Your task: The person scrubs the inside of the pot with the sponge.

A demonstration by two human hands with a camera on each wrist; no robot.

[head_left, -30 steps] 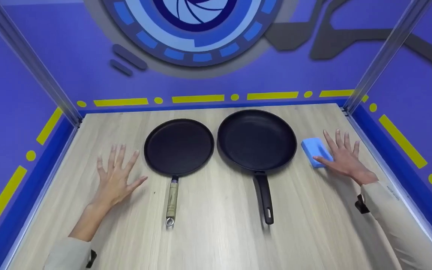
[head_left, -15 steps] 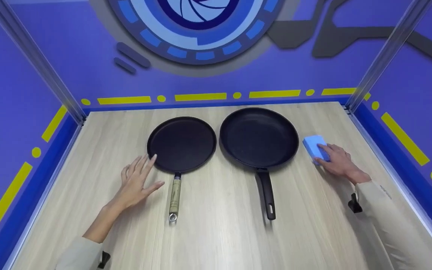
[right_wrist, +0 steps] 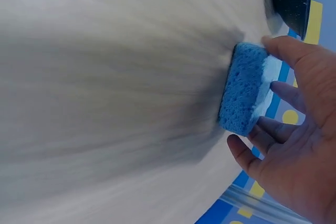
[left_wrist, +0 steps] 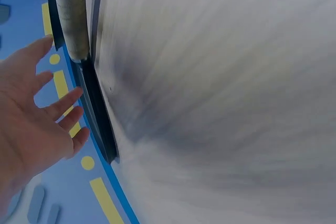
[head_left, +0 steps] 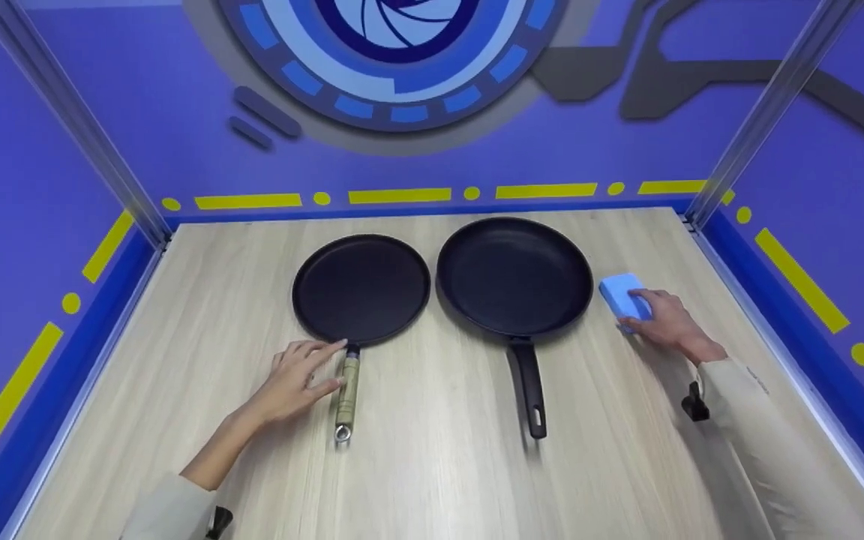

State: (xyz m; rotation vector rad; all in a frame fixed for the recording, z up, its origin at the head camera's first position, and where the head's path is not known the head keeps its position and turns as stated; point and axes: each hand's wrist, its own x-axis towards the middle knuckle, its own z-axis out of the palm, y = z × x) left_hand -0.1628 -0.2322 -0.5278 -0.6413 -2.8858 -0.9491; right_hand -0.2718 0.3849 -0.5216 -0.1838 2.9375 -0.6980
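Note:
A flat black crepe pan (head_left: 361,289) lies on the wooden table, its green-beige handle (head_left: 348,390) pointing toward me. My left hand (head_left: 293,382) hovers at the handle's left side, index fingertip by the neck and thumb beside the grip. In the left wrist view its fingers are loosely spread and apart from the handle (left_wrist: 72,19). My right hand (head_left: 668,326) holds a light blue sponge (head_left: 623,292) on the table. The right wrist view shows the thumb at one end of the sponge (right_wrist: 244,87) and fingertips at the other.
A deeper black frying pan (head_left: 514,277) lies between the crepe pan and the sponge, its black handle (head_left: 529,390) toward me. The wooden table (head_left: 432,465) is enclosed by blue walls (head_left: 139,112) at the back and both sides.
My left hand has moved right and nearer me, from beside the crepe pan to its handle, fingers less spread. My right hand's spread fingers have closed around the sponge. The pans stay in place.

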